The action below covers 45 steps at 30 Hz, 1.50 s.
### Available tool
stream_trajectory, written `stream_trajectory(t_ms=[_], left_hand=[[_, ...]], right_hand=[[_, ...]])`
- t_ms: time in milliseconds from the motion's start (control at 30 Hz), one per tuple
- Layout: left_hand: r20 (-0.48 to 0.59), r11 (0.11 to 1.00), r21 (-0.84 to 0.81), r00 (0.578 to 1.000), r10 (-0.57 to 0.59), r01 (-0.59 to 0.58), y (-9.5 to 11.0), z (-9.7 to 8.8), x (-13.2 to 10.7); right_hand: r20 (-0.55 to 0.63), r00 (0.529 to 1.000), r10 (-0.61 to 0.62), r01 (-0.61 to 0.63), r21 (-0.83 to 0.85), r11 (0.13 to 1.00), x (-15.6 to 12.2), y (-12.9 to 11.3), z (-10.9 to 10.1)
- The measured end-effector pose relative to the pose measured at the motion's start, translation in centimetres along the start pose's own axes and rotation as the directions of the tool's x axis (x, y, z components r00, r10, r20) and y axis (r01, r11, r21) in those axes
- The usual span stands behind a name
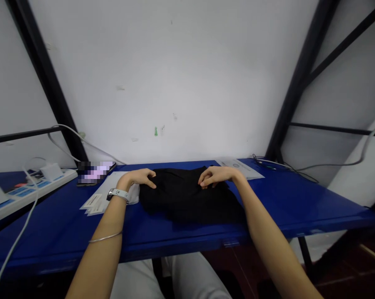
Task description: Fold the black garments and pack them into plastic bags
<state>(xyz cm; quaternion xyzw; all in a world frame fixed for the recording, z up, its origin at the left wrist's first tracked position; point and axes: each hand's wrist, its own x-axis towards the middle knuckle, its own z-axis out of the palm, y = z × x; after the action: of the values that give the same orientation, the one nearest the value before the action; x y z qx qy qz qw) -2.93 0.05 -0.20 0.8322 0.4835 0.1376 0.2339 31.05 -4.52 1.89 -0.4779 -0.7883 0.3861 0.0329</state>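
Observation:
A black folded garment lies on the blue table in front of me. My left hand, with a white watch on the wrist, rests at the cloth's far left corner, fingers curled onto the fabric. My right hand sits at the far right part of the cloth, its fingers bent and pinching the fabric. Both hands are closed on the cloth's far edge.
A white power strip with plugs and cables lies at the left. A phone and papers lie left of the cloth. Another sheet and cables are at the back right. Black shelf posts rise on both sides.

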Motion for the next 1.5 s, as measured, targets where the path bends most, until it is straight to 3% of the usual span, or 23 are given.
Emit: stream_trajectory(t_ms=[100,133,267,333,400,500,567,633,733,800,867,933,1000,1033,1100,1167,1200,1267,1400,1467,1500], left_hand=[[-0.094,1.000,-0.023,0.996,0.005,-0.008,0.0,-0.2,0.2],[-0.180,0.999,-0.037,0.984,-0.004,-0.003,0.1,-0.2,0.3],[-0.451,0.973,-0.209,0.873,-0.187,0.100,0.5,0.2,0.7],[-0.489,0.910,-0.403,0.817,-0.305,0.099,0.9,0.5,1.0],[-0.449,0.793,-0.607,0.803,-0.392,0.048,1.6,0.9,1.3],[-0.354,0.568,-0.817,0.866,-0.353,-0.102,3.2,1.6,1.5],[-0.288,0.432,-0.882,0.941,-0.175,-0.189,4.4,2.1,1.5],[-0.196,0.359,-0.913,0.980,0.029,-0.193,5.5,2.6,1.4],[-0.131,0.386,-0.905,0.980,0.147,-0.179,6.2,3.1,1.4],[-0.167,0.467,-0.865,0.983,0.081,-0.185,5.8,3.3,1.6],[-0.210,0.622,-0.774,0.975,-0.073,-0.120,4.9,3.6,2.0],[-0.251,0.780,-0.626,0.942,-0.225,0.019,3.9,4.1,2.5],[-0.264,0.861,-0.495,0.923,-0.279,0.118,3.3,4.6,3.0],[-0.254,0.877,-0.463,0.929,-0.270,0.128,3.2,4.9,3.1],[-0.222,0.881,-0.463,0.949,-0.225,0.101,3.4,5.3,3.2],[-0.201,0.856,-0.515,0.962,-0.184,0.056,3.9,5.5,3.1],[-0.195,0.835,-0.549,0.967,-0.163,0.030,4.2,5.7,3.0],[-0.186,0.781,-0.624,0.977,-0.105,-0.035,4.9,5.9,2.8],[-0.157,0.676,-0.717,0.984,0.085,-0.172,6.4,6.5,2.6],[-0.182,0.636,-0.733,0.971,0.157,-0.241,6.9,6.5,2.5],[-0.214,0.614,-0.740,0.961,0.173,-0.275,7.0,6.3,2.5]], right_hand=[[-0.091,0.995,-0.047,0.033,-0.150,0.988,0.8,0.9,-0.2],[-0.125,0.991,-0.056,0.032,-0.184,0.982,1.2,1.1,-0.1],[-0.315,0.948,-0.037,-0.040,-0.235,0.971,2.9,1.8,0.8],[-0.419,0.906,-0.056,-0.056,-0.250,0.967,3.6,1.5,1.6],[-0.515,0.845,-0.142,-0.002,-0.269,0.963,4.1,0.7,2.6],[-0.630,0.729,-0.269,0.160,-0.226,0.961,4.8,-1.4,4.3],[-0.659,0.703,-0.268,0.266,-0.106,0.958,5.5,-2.8,5.4],[-0.695,0.684,-0.220,0.333,0.030,0.942,6.3,-3.7,6.3],[-0.792,0.609,-0.056,0.334,0.192,0.923,7.4,-3.3,6.6],[-0.809,0.581,0.088,0.256,0.284,0.924,7.5,-2.3,6.1],[-0.819,0.554,0.150,0.131,0.263,0.956,7.1,-1.3,5.4],[-0.879,0.473,0.056,0.018,0.074,0.997,6.5,-0.8,4.8],[-0.899,0.417,-0.135,-0.032,-0.163,0.986,6.0,-0.9,4.6],[-0.876,0.433,-0.211,-0.022,-0.245,0.969,5.8,-1.2,4.7],[-0.787,0.554,-0.273,0.036,-0.306,0.952,5.8,-1.8,5.3],[-0.690,0.680,-0.247,0.050,-0.292,0.955,6.2,-2.3,6.0],[-0.666,0.714,-0.218,0.037,-0.275,0.961,6.4,-2.4,6.4],[-0.676,0.723,-0.143,0.010,-0.196,0.980,6.8,-2.5,6.8],[-0.767,0.640,0.042,0.067,0.111,0.992,7.2,-2.1,6.5],[-0.765,0.629,0.136,0.163,0.301,0.940,7.0,-1.9,5.7],[-0.744,0.647,0.166,0.223,0.393,0.892,6.9,-1.7,5.2]])
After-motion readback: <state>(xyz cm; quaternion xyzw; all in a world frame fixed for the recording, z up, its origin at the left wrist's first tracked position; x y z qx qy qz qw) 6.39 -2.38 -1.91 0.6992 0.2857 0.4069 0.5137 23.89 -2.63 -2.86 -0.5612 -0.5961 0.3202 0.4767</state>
